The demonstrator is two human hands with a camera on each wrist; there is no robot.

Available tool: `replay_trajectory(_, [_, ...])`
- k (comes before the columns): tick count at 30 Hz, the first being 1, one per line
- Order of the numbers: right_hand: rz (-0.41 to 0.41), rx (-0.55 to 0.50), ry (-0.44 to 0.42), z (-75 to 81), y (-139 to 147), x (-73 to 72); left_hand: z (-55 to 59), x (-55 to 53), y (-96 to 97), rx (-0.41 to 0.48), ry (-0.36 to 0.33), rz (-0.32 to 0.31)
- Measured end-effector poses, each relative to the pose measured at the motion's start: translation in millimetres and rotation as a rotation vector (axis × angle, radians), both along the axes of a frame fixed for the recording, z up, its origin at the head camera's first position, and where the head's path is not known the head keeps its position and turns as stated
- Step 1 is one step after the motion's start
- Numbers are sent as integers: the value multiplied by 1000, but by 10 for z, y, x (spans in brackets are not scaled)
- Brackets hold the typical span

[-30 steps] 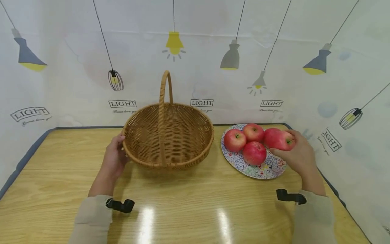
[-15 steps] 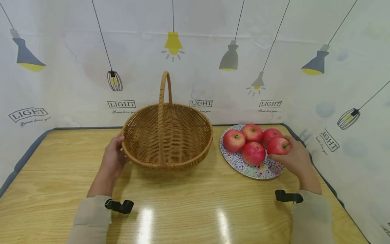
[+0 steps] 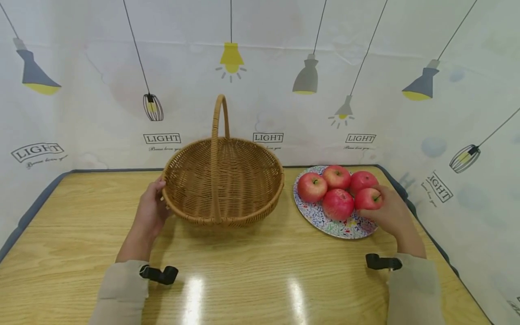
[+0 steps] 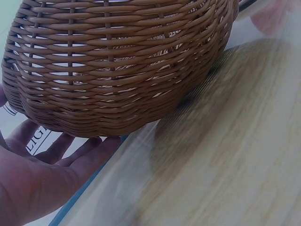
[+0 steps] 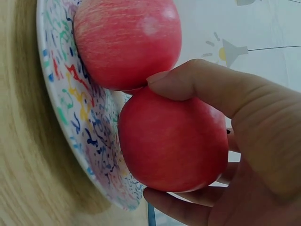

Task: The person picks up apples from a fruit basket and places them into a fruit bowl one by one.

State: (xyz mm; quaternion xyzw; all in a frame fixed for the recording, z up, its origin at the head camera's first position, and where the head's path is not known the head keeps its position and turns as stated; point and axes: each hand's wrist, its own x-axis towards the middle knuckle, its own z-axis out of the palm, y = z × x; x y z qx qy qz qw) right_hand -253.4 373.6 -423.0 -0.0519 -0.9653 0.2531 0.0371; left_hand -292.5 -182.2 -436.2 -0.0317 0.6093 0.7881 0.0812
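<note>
A wicker basket (image 3: 239, 180) with a tall arched handle stands left of centre, its woven inside bare. My left hand (image 3: 151, 203) holds it by the left side, thumb at the rim; in the left wrist view, the fingers (image 4: 89, 157) lie against the outer wall. To the right, a patterned plate (image 3: 325, 228) bears several red apples (image 3: 338, 204). At its right side my right hand (image 3: 392, 212) grips one more apple (image 5: 171, 141), thumb on one side and fingers round the other. That apple sits low over the plate, right against a neighbouring apple (image 5: 129, 40).
The pale wooden table (image 3: 243, 271) runs up to a white backdrop (image 3: 260, 90) printed with hanging lamps, which closes off the back and sides. A black wrist mount (image 3: 160, 274) juts from the left sleeve, another mount (image 3: 383, 262) from the right.
My right hand has brought its apple down and left, closer to the others on the plate, uncovering the apple behind it. The left hand and the basket hold their place.
</note>
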Motion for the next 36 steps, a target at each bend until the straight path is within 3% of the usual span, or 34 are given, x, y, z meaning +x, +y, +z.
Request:
replay_trajectory(11, [11,11,-24,-111,45,-42,-9,3,-8,-5,8,-4])
replay_trajectory(25, [17,-76,-52,-117,41,-45,-12,3,-6,-12,15,-3])
replay_trajectory(36, [21,-84,-65,-133,65,-39,-14,3,4,-14,10,10])
